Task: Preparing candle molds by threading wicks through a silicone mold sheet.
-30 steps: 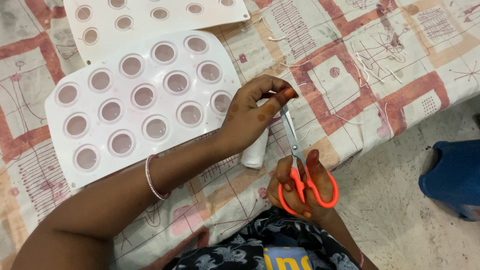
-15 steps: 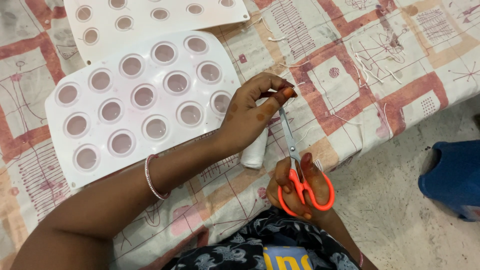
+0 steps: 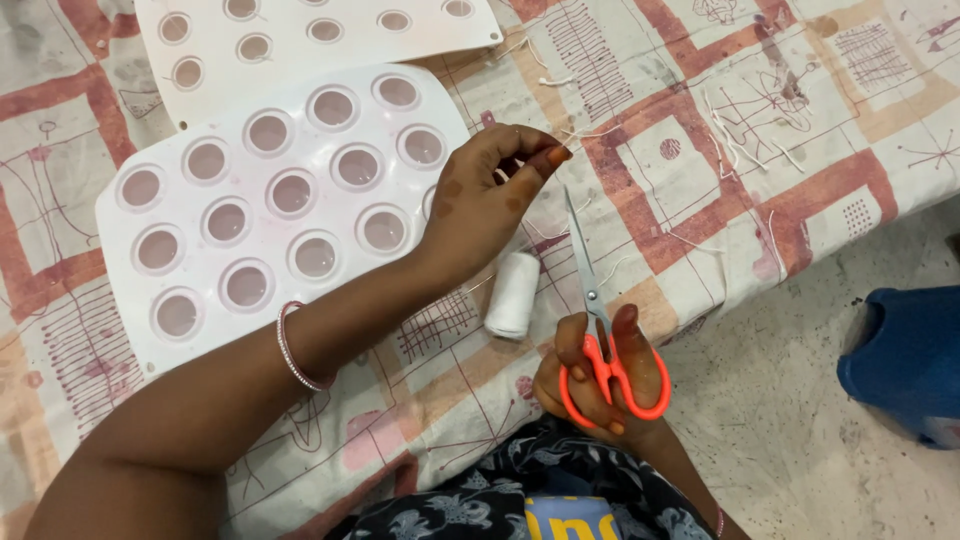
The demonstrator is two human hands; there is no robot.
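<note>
Left grip: your left hand [image 3: 480, 205] pinches a thin white thread [image 3: 585, 133] between fingertips.
Right grip: your right hand [image 3: 600, 385] is closed round orange-handled steel scissors [image 3: 598, 330], blades shut, pointing up.
Nearby: white thread spool [image 3: 513, 293] just beside; white round-cavity plastic mould tray [image 3: 270, 210] on the patterned cloth [image 3: 700, 120].

upper mold tray [image 3: 300, 30] & blue bin [image 3: 905, 360] cut off by edges.
</note>
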